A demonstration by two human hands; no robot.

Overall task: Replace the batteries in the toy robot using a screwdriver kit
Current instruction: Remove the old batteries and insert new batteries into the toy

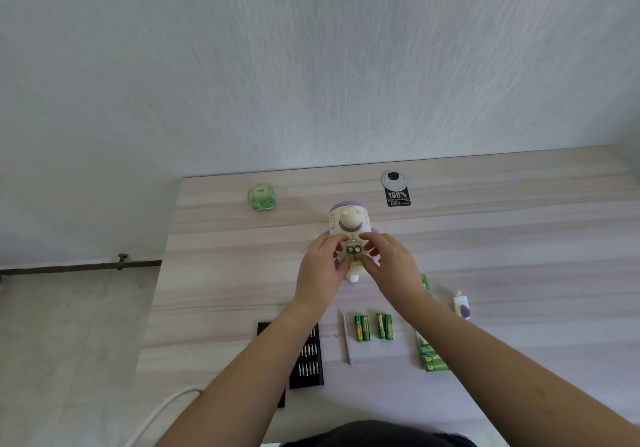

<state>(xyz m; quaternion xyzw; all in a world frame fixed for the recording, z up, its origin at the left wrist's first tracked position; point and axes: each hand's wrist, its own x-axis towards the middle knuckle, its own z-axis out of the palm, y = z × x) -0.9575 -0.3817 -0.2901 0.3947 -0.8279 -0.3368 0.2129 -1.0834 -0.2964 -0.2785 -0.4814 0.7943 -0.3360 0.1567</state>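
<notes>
Fingers of the left hand point(320, 264) and right hand point(389, 263) curl round the toy robot point(349, 219) lying mid-table point(519, 238) — pinching its body from both sides. White and purple, two green battery ends point(353, 249) showing — its lower body hidden behind the fingers.

Soft even daylight, faint shadows under the forearms on the wooden desk point(519, 224), wide-angle bowing toward the desk's far edge, slightly soft focus throughout

Office or home desk – wood-grain desk point(519, 238) with cable grommet point(393, 180), plain textured wall point(311, 65).
</notes>
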